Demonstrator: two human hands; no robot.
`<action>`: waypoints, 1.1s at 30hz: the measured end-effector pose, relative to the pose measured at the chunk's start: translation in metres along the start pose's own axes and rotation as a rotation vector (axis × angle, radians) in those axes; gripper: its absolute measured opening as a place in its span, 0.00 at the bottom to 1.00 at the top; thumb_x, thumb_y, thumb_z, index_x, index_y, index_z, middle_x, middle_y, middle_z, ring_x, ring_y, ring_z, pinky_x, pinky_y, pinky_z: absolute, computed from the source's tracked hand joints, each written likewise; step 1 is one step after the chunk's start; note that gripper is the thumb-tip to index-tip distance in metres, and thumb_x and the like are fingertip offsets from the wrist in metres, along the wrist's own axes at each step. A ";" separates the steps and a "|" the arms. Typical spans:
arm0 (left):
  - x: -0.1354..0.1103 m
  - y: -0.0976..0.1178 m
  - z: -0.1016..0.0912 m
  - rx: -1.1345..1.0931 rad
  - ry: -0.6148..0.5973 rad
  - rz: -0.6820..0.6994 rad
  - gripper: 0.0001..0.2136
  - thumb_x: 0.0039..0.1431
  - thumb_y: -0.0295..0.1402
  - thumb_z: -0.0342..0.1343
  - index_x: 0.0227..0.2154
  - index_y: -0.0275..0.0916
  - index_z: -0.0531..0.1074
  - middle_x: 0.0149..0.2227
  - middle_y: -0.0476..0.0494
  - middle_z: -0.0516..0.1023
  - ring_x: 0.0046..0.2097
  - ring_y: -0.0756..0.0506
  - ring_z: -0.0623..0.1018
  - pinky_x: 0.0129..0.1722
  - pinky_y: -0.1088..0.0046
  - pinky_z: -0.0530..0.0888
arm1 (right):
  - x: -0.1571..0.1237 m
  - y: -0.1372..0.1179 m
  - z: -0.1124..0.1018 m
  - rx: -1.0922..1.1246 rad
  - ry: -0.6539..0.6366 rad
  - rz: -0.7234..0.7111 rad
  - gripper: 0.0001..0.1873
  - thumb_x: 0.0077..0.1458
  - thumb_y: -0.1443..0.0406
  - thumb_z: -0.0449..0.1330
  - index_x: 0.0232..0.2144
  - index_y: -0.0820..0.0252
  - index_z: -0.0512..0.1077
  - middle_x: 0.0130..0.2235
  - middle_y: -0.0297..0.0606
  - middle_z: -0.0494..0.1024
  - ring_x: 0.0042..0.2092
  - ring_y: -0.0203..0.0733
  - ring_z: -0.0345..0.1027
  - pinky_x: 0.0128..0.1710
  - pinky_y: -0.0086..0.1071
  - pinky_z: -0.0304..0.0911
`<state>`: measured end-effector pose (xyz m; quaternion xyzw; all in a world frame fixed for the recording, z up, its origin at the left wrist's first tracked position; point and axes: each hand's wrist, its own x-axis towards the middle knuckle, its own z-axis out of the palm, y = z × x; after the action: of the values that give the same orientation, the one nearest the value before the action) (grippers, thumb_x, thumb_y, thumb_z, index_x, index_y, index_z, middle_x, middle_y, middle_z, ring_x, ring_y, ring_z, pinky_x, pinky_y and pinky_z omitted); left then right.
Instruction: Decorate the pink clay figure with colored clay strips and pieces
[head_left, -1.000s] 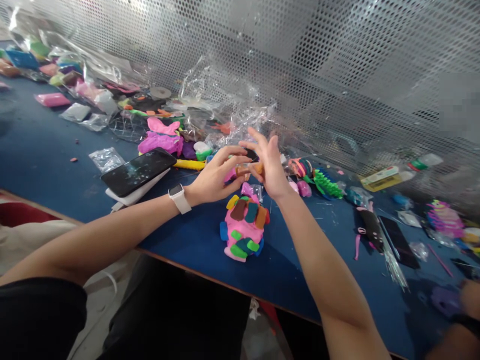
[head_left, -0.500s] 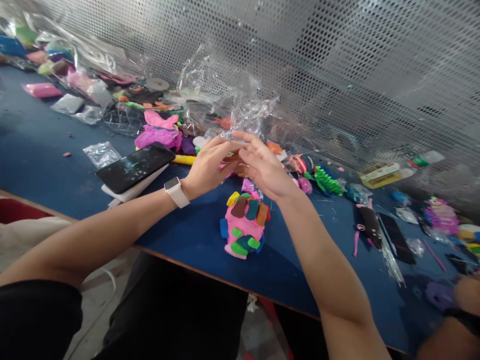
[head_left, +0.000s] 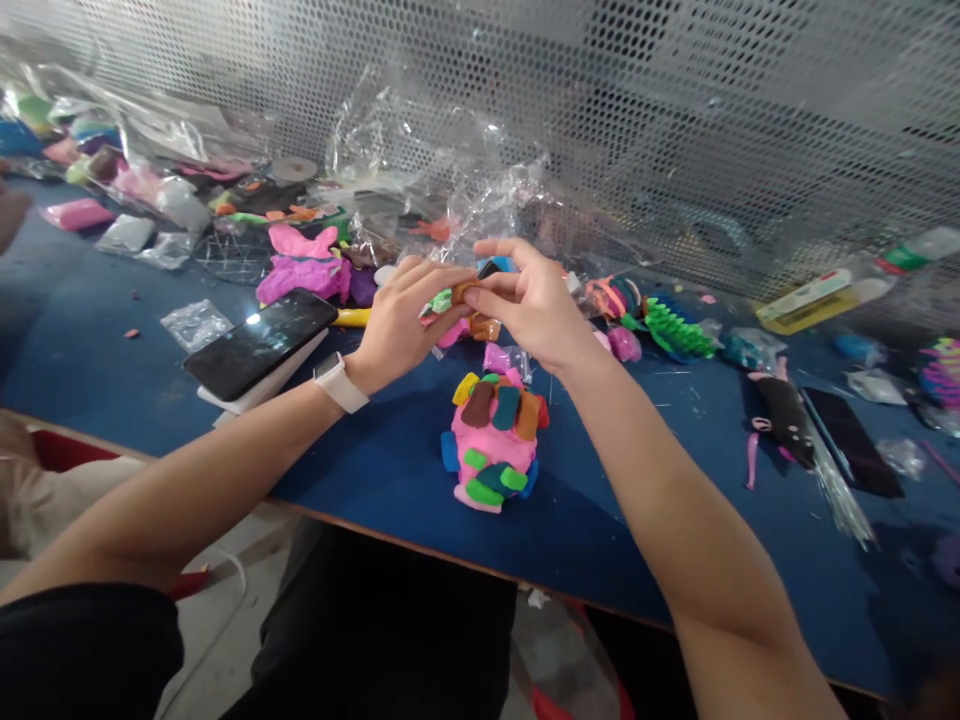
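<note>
My left hand, with a white watch on its wrist, and my right hand meet above the blue table. Fingertips of both hands pinch a small orange-brown piece of clay between them. Just below and nearer to me stands a pink clay figure covered with brown, teal, orange, yellow, green and blue patches. More small clay bits, orange and pink, lie under my hands.
A black phone lies on a white block left of my hands. Crumpled clear plastic wrap and coloured clay packets line the perforated metal wall. At right lie a green clay figure, a black clay figure and a dark phone.
My right hand's spread fingers have closed into a pinch against my left hand's fingertips. The view has shifted slightly, so the table's things sit lower and further left.
</note>
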<state>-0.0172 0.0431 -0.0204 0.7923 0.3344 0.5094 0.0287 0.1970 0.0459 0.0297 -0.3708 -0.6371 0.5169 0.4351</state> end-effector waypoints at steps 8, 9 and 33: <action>-0.003 -0.002 0.002 0.008 0.050 0.030 0.11 0.78 0.46 0.64 0.49 0.45 0.82 0.48 0.42 0.84 0.51 0.40 0.83 0.58 0.54 0.83 | 0.002 0.000 -0.001 -0.050 -0.211 0.005 0.33 0.53 0.37 0.81 0.43 0.55 0.84 0.37 0.38 0.84 0.38 0.42 0.77 0.35 0.35 0.73; -0.003 -0.004 0.003 0.008 0.044 0.031 0.12 0.77 0.46 0.64 0.50 0.45 0.82 0.49 0.41 0.83 0.53 0.40 0.83 0.59 0.53 0.83 | 0.002 0.001 0.000 -0.055 -0.207 -0.005 0.33 0.53 0.35 0.81 0.41 0.55 0.84 0.36 0.37 0.84 0.37 0.41 0.76 0.35 0.35 0.73; -0.001 -0.002 0.003 -0.024 -0.025 0.058 0.17 0.77 0.53 0.64 0.50 0.44 0.80 0.55 0.38 0.79 0.56 0.39 0.83 0.59 0.53 0.85 | -0.001 -0.004 -0.008 -0.046 -0.086 0.009 0.42 0.40 0.45 0.90 0.50 0.50 0.76 0.37 0.35 0.86 0.39 0.48 0.82 0.36 0.40 0.80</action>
<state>-0.0159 0.0452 -0.0238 0.8075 0.3050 0.5042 0.0275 0.2046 0.0474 0.0338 -0.3610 -0.6654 0.5194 0.3963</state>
